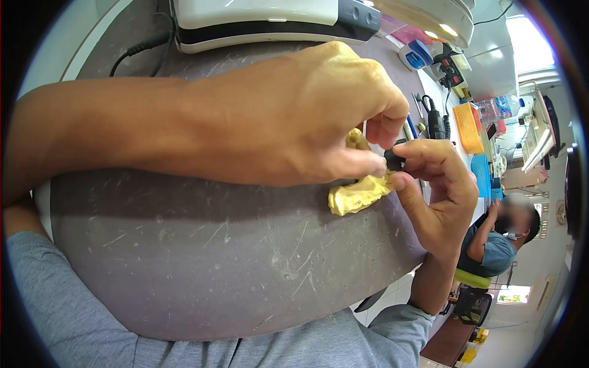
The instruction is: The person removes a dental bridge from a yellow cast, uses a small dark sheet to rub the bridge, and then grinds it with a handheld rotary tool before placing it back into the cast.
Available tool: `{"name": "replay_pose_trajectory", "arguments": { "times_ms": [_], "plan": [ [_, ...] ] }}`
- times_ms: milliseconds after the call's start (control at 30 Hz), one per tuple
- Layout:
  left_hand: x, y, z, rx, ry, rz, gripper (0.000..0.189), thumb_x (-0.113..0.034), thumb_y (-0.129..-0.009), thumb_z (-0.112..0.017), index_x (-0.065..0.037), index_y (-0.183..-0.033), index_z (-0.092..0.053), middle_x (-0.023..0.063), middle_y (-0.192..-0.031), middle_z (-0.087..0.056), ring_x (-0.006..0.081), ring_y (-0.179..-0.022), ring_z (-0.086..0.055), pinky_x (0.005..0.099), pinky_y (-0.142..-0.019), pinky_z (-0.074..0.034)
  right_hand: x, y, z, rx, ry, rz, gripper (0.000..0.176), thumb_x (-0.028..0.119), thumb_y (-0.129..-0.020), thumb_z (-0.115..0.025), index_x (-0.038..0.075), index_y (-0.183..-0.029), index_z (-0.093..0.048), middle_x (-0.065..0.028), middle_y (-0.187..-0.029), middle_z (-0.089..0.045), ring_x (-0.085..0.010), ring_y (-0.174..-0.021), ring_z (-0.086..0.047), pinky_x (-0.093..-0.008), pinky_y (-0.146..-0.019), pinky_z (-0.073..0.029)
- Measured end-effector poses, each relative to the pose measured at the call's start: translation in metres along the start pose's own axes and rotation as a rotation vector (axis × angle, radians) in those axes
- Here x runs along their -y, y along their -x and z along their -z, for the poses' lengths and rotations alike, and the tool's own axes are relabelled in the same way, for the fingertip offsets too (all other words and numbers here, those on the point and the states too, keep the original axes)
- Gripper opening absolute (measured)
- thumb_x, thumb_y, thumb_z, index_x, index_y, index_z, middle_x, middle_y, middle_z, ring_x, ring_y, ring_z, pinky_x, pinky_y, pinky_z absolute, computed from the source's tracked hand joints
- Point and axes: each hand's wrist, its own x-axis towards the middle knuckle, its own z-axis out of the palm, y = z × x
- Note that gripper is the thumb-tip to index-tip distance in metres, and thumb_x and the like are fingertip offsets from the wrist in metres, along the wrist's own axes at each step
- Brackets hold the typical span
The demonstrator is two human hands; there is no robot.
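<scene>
A small black piece point(395, 161) is pinched between the thumb and index finger of my right hand point(438, 193). My left hand point(331, 116) reaches in from the left, back up, its fingers curled and its thumb tip against the near side of the same piece; part of that grip is hidden. Just below and behind the fingertips lies a yellow, lumpy moulded object point(359, 195), resembling a dental cast, on the grey table point(233, 257). My left hand and the black piece cover part of it.
A white device point(257, 15) with a cable stands at the table's far edge, beside a lamp head point(429, 18). To the right are a blue-lidded jar point(415, 55), an orange basket point(469, 127) and a black handheld tool point(435, 122). A masked person point(494, 245) sits farther right.
</scene>
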Motion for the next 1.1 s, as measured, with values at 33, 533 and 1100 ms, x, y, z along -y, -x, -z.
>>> {"name": "replay_pose_trajectory", "arguments": {
  "times_ms": [33, 533, 1100],
  "plan": [
    [-0.0002, 0.0002, -0.0011, 0.001, -0.002, 0.000, 0.018, -0.012, -0.083, -0.071, 0.005, -0.085, -0.066, 0.0201, -0.084, -0.070, 0.0349, -0.083, -0.070, 0.0408, -0.078, -0.055, -0.0001, 0.0002, -0.0001, -0.006, 0.010, 0.001, 0.023, -0.002, -0.084, -0.075, -0.003, -0.106, -0.070, -0.0089, -0.090, -0.072, -0.0129, -0.079, -0.072, -0.0261, -0.074, -0.059],
    [-0.0043, 0.0026, 0.0023, 0.079, 0.068, 0.168, 0.027, -0.016, -0.084, -0.075, 0.009, -0.089, -0.067, 0.0227, -0.087, -0.069, 0.0356, -0.082, -0.070, 0.0402, -0.073, -0.055, 0.0009, -0.0014, -0.0037, -0.020, 0.016, -0.026, 0.014, -0.007, -0.089, -0.069, -0.003, -0.102, -0.072, -0.0096, -0.090, -0.074, -0.0137, -0.076, -0.073, -0.0241, -0.070, -0.057],
    [-0.0006, 0.0000, -0.0010, 0.091, 0.075, 0.201, 0.016, -0.012, -0.083, -0.078, 0.001, -0.084, -0.070, 0.0088, -0.080, -0.065, 0.0175, -0.074, -0.060, 0.0308, -0.070, -0.049, -0.0064, 0.0057, -0.0072, -0.074, -0.015, -0.021, 0.006, -0.008, -0.094, -0.062, -0.007, -0.098, -0.066, -0.0101, -0.090, -0.070, -0.0155, -0.079, -0.074, -0.0254, -0.071, -0.060]
  ]
}}
